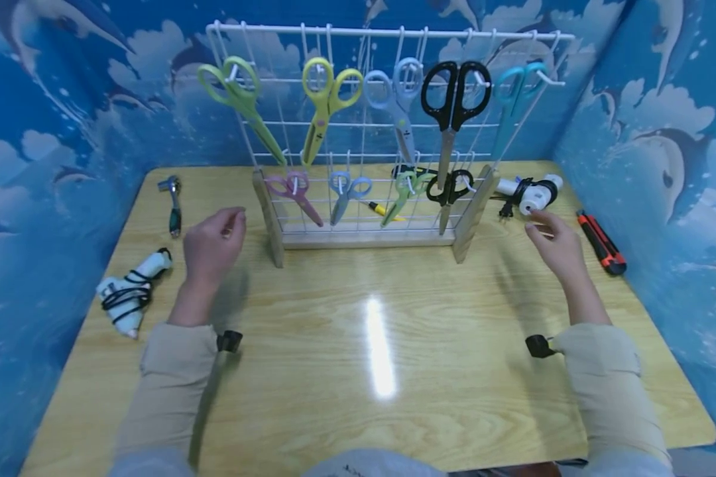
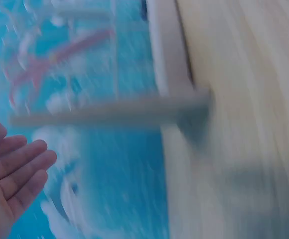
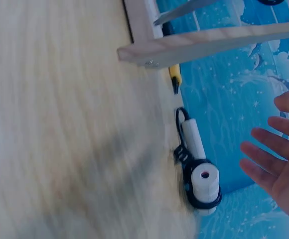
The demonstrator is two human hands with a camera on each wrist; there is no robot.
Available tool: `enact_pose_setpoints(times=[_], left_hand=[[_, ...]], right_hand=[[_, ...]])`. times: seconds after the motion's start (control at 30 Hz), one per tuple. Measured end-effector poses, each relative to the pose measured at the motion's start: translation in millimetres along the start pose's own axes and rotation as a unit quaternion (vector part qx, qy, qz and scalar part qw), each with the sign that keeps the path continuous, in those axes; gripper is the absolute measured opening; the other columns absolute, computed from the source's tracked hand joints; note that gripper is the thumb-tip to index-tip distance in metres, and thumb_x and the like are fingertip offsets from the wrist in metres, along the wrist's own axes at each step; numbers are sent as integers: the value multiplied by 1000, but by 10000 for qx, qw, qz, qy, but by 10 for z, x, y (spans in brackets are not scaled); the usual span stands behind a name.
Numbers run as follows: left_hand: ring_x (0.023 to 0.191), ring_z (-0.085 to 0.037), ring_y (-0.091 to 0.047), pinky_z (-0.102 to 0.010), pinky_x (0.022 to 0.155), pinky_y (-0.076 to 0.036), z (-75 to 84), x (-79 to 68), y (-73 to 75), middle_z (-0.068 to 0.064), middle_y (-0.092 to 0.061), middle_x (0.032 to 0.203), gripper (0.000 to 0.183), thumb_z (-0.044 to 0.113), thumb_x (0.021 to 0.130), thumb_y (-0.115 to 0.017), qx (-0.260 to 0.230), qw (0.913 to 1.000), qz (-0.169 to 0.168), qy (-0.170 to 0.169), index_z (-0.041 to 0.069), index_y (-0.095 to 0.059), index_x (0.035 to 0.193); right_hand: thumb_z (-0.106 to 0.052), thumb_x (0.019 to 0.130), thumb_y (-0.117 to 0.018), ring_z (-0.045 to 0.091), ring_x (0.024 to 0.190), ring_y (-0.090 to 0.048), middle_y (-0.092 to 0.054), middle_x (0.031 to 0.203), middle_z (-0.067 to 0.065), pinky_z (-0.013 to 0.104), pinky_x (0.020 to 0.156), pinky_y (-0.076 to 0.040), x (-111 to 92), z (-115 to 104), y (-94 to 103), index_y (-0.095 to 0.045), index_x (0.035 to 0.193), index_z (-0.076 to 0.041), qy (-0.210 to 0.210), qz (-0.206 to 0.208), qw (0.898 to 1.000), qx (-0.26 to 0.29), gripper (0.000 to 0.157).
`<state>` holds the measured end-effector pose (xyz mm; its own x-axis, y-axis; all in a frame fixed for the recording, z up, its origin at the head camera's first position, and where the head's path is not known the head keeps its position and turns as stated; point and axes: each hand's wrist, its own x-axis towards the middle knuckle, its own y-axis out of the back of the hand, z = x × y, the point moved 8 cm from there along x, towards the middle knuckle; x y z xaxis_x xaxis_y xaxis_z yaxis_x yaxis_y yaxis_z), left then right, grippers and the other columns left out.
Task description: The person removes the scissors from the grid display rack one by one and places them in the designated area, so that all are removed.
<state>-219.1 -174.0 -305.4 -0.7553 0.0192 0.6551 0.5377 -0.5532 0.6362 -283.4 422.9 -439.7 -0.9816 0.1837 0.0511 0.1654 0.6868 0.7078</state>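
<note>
My left hand (image 1: 215, 242) hovers over the table left of a white wire rack (image 1: 358, 124), holding nothing, its fingers relaxed in the left wrist view. On the rack's other side my right hand (image 1: 557, 245) hangs in the air with loosely bent fingers and nothing in them. Scissors hang from the rack's hooks in two rows. The upper row has green scissors (image 1: 241, 99), yellow scissors (image 1: 319, 109), pale blue scissors (image 1: 398, 106), black scissors (image 1: 449, 106) and teal scissors (image 1: 513, 99). Below hang smaller ones, among them pink scissors (image 1: 298, 192) nearest my left hand.
A cord-wrapped glue gun (image 1: 125, 298) and a ratchet wrench (image 1: 174, 205) lie at the left. Behind my right hand is a white cord-wrapped tool (image 3: 204, 181), with a red-black utility knife (image 1: 600, 243) farther right. A yellow-handled tool (image 1: 382, 211) lies behind the rack's wooden base (image 1: 366, 240).
</note>
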Motion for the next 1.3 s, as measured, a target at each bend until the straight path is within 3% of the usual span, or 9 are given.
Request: enact_pose_setpoints(times=[0.13,0.23,0.47,0.6,0.73,0.9,1.1,1.17,1.3], left_hand=[[50,-20,-58,-30,45,-48,473,68,-100,-13,-63,65,19,15,81,-52,-614,9964,305,-491,0,-64,79],[49,-17,-57,-24,44,-48,834,108,-234,-11,-63,65,17,13,81,-53,-1108,9899,192,-858,0,-64,79],[54,-10,-56,-15,48,-47,1507,154,-566,-8,-64,72,14,11,80,-55,-2312,9621,-579,-1326,1,-63,86],[63,-10,-58,-12,55,-47,1822,250,-685,-8,-65,79,15,9,80,-54,-2762,9452,-781,-1554,1,-62,91],[82,-14,-59,-14,69,-47,2093,390,-810,-10,-60,102,27,10,82,-53,-3029,9332,-1082,-1599,1,-55,107],[108,-14,-46,-17,86,-40,2281,536,-988,-4,-40,129,47,15,83,-52,-3043,9324,-1604,-1112,6,-36,127],[111,-14,-42,-18,89,-38,2317,629,-1200,1,-23,138,60,20,85,-49,-2908,9336,-2092,-126,14,-17,135],[111,-15,-42,-18,88,-39,2327,642,-1253,2,-20,139,63,20,85,-48,-2927,9306,-2197,102,16,-12,136],[115,-16,-39,-20,89,-40,2326,662,-1327,1,-22,138,69,19,84,-49,-3332,9143,-2236,551,21,-4,136]], right_hand=[[-39,82,-50,8,102,-48,-51,117,-7,14,75,-44,219,37,-138,-43,123,-28,220,-181,9952,941,43],[-29,83,-52,10,104,-49,-49,121,0,17,78,-44,133,-353,-172,-41,125,-21,235,-594,9798,1897,44],[-27,85,-49,9,106,-46,-36,130,14,15,80,-43,-281,-1479,-114,-27,133,-20,438,-993,9737,2005,53],[-24,85,-49,19,118,-35,-28,136,9,23,90,-38,-287,-1691,-109,-21,134,-22,390,-1288,9694,2054,57],[-24,84,-51,25,121,-29,-23,138,7,38,98,-30,-214,-1731,-115,-19,134,-25,479,-1550,9641,2103,59],[-26,83,-53,27,121,-28,-24,137,9,43,98,-27,-176,-1773,-126,-20,134,-27,543,-1700,9651,1915,60],[-24,83,-53,27,116,-34,-28,134,14,40,95,-32,-157,-1847,-147,-18,135,-18,671,-1670,9696,1659,63],[-23,84,-53,27,115,-35,-29,133,14,40,95,-33,-140,-1842,-146,-19,135,-17,698,-1605,9708,1642,62],[-24,83,-53,27,114,-37,-31,132,13,40,94,-34,-119,-1845,-140,-21,135,-17,720,-1536,9718,1636,61]])
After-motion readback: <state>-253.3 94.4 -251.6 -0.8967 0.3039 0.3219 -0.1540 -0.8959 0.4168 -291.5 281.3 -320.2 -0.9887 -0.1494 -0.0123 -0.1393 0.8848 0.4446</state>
